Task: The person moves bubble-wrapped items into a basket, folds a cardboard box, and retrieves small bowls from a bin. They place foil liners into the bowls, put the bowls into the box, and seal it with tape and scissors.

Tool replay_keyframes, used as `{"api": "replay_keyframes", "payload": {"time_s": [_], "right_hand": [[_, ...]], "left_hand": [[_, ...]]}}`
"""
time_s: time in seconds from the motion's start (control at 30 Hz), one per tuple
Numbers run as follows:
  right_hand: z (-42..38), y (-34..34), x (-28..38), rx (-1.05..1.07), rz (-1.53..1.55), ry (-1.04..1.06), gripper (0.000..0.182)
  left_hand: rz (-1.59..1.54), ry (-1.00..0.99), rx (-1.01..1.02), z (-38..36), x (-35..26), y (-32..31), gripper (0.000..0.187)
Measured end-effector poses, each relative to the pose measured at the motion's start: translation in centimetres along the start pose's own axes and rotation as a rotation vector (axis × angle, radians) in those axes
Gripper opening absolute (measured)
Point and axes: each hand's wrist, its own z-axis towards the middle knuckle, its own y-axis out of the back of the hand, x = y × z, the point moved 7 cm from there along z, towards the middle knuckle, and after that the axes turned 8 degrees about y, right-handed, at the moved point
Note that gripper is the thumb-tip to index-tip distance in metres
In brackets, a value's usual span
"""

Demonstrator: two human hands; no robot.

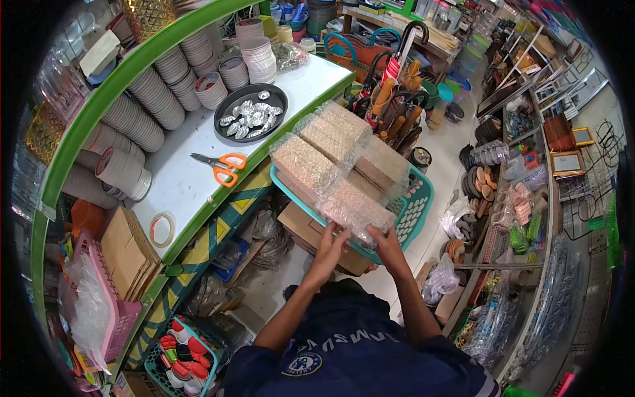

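Note:
A teal basket (415,215) holds several brown blocks in bubble wrap. My left hand (329,248) and my right hand (389,246) are on the near edge of the closest wrapped block (354,206), one at each side, with fingers bent against the wrap. Behind it, more wrapped blocks (307,165) are stacked in the basket. Orange-handled scissors (225,165) lie partly open on the white shelf, left of the basket. Beyond them a black round tray (251,112) contains small foil cups.
The white shelf (185,198) has a green edge, a tape roll (161,230) and stacked bowls (149,92). A cardboard box (301,228) is under the basket. Umbrellas (390,69) stand behind it. Shelves of goods line the right.

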Motion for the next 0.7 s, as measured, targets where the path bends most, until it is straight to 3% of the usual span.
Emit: {"api": "replay_keyframes", "payload": {"time_s": [0.07,0.13,0.3,0.4,0.7], "right_hand": [[1.0,0.3,-1.2,0.016,-0.028,-0.047,0.069],[1.4,0.1,-2.1,-0.032,0.045,-0.117,0.071],[2.2,0.6,-4.2,0.019,0.039,-0.165,0.076],[2.0,0.3,-4.1,0.032,0.088,-0.234,0.078],[2.0,-0.1,-4.5,0.064,0.058,-0.259,0.08]], "left_hand": [[0.019,0.102,0.144,1.0,-0.3,-0.7,0.046],[-0.048,0.13,0.131,1.1,-0.6,-1.1,0.043],[-0.27,0.15,0.102,0.6,-0.5,-1.4,0.075],[-0.289,0.153,0.117,0.2,-0.9,-1.5,0.081],[-0.29,0.081,0.028,-0.7,-0.1,-1.6,0.064]]}}
